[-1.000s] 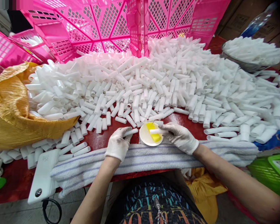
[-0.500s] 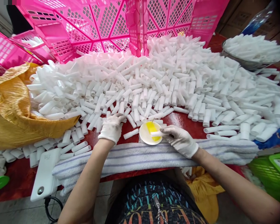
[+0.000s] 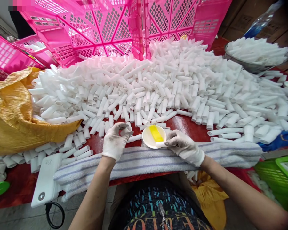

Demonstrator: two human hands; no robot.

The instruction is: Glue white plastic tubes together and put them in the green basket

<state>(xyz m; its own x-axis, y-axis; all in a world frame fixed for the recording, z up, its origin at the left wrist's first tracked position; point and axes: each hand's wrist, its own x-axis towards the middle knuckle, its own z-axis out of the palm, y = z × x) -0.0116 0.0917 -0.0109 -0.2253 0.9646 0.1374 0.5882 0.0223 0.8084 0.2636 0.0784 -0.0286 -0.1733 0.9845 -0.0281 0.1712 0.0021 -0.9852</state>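
My left hand (image 3: 115, 139), in a white glove, pinches a short white tube (image 3: 128, 130) between thumb and fingertips. It is left of a small white dish (image 3: 147, 139) that holds a yellow block (image 3: 156, 133). My gloved right hand (image 3: 184, 147) grips another white tube (image 3: 160, 144), whose free end lies over the dish's lower right rim, beside the yellow block. A loose tube (image 3: 135, 138) rests on the red tabletop (image 3: 180, 126) between my left hand and the dish.
A large pile of white tubes (image 3: 163, 80) spreads behind my hands, with pink crates (image 3: 110, 28) beyond. A striped towel (image 3: 144, 159) lines the front edge. A yellow sack (image 3: 16, 111) and power bank (image 3: 46, 179) are left; a filled metal bowl (image 3: 252, 65) is back right.
My left hand has come away from the pile's front edge towards me, now with a tube upright in its fingers. The tube in my right hand has moved from over the yellow block down to the dish's rim.
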